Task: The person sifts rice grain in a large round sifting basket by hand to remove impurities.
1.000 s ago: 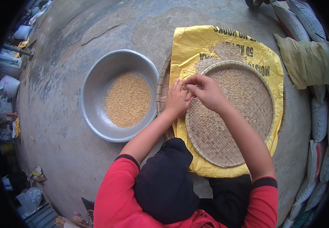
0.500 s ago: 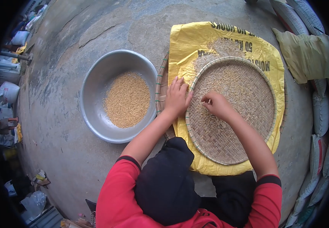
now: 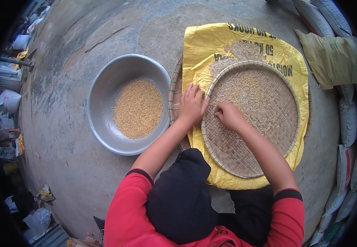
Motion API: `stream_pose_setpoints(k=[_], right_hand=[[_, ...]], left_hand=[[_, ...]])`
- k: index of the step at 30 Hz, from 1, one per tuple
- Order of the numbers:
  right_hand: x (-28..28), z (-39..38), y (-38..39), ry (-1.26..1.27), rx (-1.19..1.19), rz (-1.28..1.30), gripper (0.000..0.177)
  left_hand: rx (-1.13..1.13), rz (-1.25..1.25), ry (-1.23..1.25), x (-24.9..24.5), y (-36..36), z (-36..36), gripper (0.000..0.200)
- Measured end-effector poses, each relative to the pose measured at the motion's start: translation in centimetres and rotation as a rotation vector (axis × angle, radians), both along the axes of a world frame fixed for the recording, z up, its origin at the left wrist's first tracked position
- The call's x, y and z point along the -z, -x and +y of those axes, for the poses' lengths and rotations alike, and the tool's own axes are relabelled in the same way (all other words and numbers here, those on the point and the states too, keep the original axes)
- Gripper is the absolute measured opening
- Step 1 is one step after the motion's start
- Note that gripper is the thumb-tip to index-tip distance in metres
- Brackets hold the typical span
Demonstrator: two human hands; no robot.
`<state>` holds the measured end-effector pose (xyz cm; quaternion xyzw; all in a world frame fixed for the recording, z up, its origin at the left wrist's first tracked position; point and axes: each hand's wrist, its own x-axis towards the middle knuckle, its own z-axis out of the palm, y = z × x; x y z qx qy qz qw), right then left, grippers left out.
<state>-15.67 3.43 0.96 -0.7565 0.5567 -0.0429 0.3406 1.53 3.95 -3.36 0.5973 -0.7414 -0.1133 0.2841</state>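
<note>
A round woven bamboo tray [image 3: 261,136] with a bound rim lies on a yellow sack [image 3: 203,45]. Husky grains [image 3: 250,88] are scattered over its weave, thickest in the upper part. My left hand [image 3: 193,105] rests flat at the tray's left rim, fingers stretched out, thumb near the edge. Over the left side of the tray, my right hand [image 3: 229,116] has thumb and fingertips pinched together close to the grains; what is between them is too small to make out. To the left stands a wide metal basin [image 3: 100,99] holding a heap of golden grain [image 3: 138,108].
Beneath the sack, a larger woven tray [image 3: 176,88] shows at its left edge. Loose husks [image 3: 246,50] lie on the sack above the tray. Filled sacks [image 3: 349,123] line the right side of the concrete floor [image 3: 59,123]. Buckets [image 3: 9,100] and clutter stand far left.
My right hand has shifted slightly left and its fingers have closed into a tighter pinch. The left hand stays in place at the rim.
</note>
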Motion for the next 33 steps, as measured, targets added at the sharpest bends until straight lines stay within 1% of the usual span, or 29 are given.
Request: stream_pose_setpoints(k=[4,6,9,12,16,19,22,24,28,30,31,33], right_hand=[[-0.2,0.2,0.1,0.034,-0.032,-0.004,0.01],[-0.3,0.2,-0.1,0.075,-0.092,0.077,0.011],[0.2,0.2,0.0,0.119,-0.148,0.13,0.011],[-0.2,0.3,0.1,0.169,-0.141,0.123,0.009],[-0.3,0.3,0.2,0.141,-0.159,0.109,0.01],[0.2,0.3,0.3,0.187,-0.169,0.094,0.01],[0.4,0.4,0.3,0.23,-0.235,0.157,0.01],[0.0,0.4,0.0,0.225,-0.301,0.27,0.013],[-0.9,0.4,-0.2,0.205,-0.325,0.279,0.008],[-0.9,0.2,0.0,0.261,-0.227,0.159,0.006],[-0.9,-0.1,0.0,0.26,-0.23,0.16,0.006],[-2.0,-1.0,-0.9,0.172,-0.044,-0.159,0.011]], left_hand=[[0.003,0.005,-0.005,-0.1,0.0,0.0,0.036],[0.002,0.007,-0.003,-0.1,0.0,0.0,0.036],[0.001,0.008,-0.006,-0.3,0.0,0.0,0.036],[-0.002,0.012,-0.013,-0.2,0.0,0.0,0.036],[-0.001,0.021,-0.002,0.1,0.0,0.0,0.036],[0.003,0.031,-0.009,0.1,-0.1,0.0,0.037],[-0.002,0.033,-0.021,0.1,-0.1,0.0,0.037],[-0.001,0.036,-0.023,0.1,-0.1,0.0,0.037],[0.001,0.038,-0.012,0.2,-0.1,-0.1,0.038],[0.001,0.04,-0.005,0.2,-0.1,-0.1,0.038],[0.002,0.041,-0.001,0.2,-0.1,0.0,0.038],[0.003,0.031,0.007,0.3,-0.2,-0.1,0.038]])
